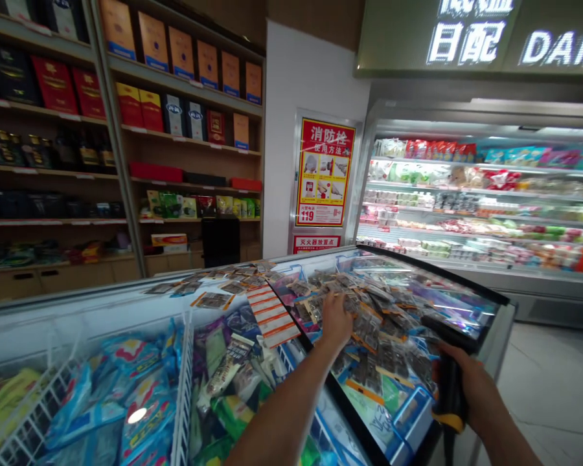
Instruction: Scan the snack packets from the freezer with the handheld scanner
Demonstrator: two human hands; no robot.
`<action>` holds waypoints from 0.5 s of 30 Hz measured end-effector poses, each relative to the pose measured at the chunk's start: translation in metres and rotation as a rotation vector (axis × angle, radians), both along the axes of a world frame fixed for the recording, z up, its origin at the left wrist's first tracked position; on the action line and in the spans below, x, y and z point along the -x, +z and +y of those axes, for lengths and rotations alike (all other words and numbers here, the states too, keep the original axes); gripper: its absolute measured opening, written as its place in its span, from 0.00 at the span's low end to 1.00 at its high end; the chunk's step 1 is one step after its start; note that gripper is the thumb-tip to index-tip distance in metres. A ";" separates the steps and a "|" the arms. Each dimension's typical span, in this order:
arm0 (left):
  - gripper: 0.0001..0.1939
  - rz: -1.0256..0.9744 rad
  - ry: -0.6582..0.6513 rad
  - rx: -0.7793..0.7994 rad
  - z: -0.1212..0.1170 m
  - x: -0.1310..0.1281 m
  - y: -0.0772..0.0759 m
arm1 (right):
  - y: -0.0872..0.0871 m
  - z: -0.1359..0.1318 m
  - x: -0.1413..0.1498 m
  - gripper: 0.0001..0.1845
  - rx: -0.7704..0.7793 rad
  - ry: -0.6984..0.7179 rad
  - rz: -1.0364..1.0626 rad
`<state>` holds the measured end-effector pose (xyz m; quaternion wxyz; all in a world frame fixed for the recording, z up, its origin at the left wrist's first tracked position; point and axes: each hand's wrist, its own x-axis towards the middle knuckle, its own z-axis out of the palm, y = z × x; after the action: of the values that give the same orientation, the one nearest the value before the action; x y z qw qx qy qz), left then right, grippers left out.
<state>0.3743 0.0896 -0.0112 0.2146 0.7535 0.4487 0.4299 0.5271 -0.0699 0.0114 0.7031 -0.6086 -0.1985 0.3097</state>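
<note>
The small flat packets (364, 323) with orange edges lie in a dense heap on the glass lid of the chest freezer (502, 340), a little right of the middle of our view. Taking that heap as the centre of the clock, we see our left hand (337, 317) at nine o'clock, its fingers curled down onto the packets at the near edge; we cannot tell whether it grips one. At four o'clock our right hand (473, 385) is wrapped around the handle of a black handheld scanner (451, 395) with a yellow-orange band, its head directed towards the heap.

Also towards nine o'clock, just beyond our left hand, a white sheet (272, 314) with orange stripes lies across the black lid frame. More loose packets (214, 300) are spread along the freezer's far edge at ten o'clock. At eight o'clock, inside the freezer, we see blue bags (143, 395) beside a white wire divider (183, 395), and at five o'clock a blue wire basket (411, 421).

Farther off, shelves of boxed goods (179, 55) stand at ten o'clock, a red-and-yellow poster (324, 171) hangs near eleven, and a lit chiller (486, 207) full of packaged food stands at one.
</note>
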 end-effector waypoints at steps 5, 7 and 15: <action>0.25 0.137 0.296 -0.036 0.050 0.108 0.006 | 0.004 0.013 0.030 0.13 0.047 0.102 0.124; 0.25 0.207 0.491 0.067 0.067 0.162 0.001 | 0.008 0.018 0.043 0.14 0.040 0.147 0.107; 0.19 0.527 0.633 0.181 0.067 0.255 -0.014 | 0.022 0.050 0.094 0.12 -0.018 0.317 0.070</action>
<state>0.1193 0.1570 -0.0255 0.0152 0.6408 0.7336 0.2260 0.4327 -0.0202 0.0333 0.6573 -0.5522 -0.2701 0.4360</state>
